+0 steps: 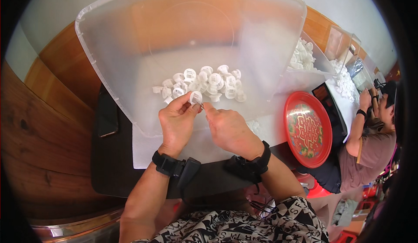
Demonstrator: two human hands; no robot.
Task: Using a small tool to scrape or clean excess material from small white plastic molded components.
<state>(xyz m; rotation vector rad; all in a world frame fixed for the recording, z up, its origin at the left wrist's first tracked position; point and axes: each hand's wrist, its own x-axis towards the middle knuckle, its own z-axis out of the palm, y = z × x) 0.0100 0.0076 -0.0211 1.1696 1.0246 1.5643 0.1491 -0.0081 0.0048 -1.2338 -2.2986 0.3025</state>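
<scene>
My left hand pinches a small white plastic piece with a round slotted face between thumb and fingers. Right beside it is my right hand, its fingers closed at the lower edge of that piece. A thin dark tip shows between the fingers, too small to name. Just beyond both hands lies a heap of similar white plastic pieces, inside a large translucent plastic bin with its open side toward me.
A dark phone lies on the black table at the left. To the right are a red round tray and a clear bin of white parts. A co-worker sits at the far right, hands near more white parts.
</scene>
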